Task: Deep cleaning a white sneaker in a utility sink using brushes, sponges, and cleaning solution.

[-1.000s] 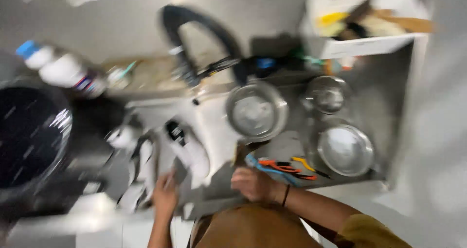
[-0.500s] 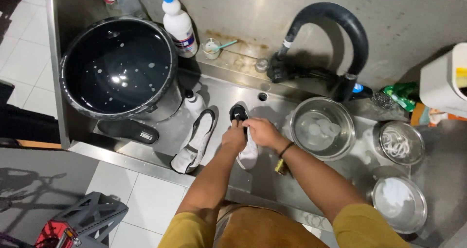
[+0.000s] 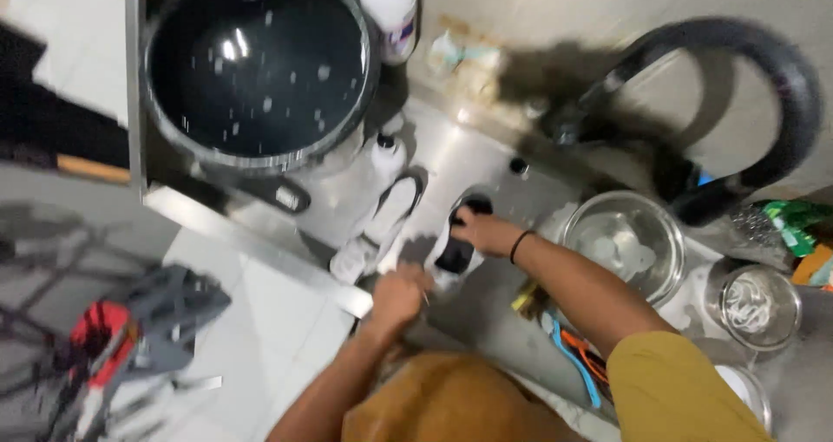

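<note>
Here, both hands close on a white-and-black shoe [image 3: 455, 253] in the steel sink [image 3: 486, 160] — the right hand [image 3: 479, 231] grips its top, the left hand [image 3: 399, 294] its near end. Motion blur hides the fingers — perhaps something thin in the left.

The sink [image 3: 486, 160] was brushed steel, dull and wet. The big black pot [image 3: 256, 60] looked glossy inside (flecked with pale specks). The metal bowl [image 3: 626, 242] shone smooth, the hose [image 3: 785, 78] was matt black rubber, and the bottle [image 3: 392, 4] white plastic.
</note>
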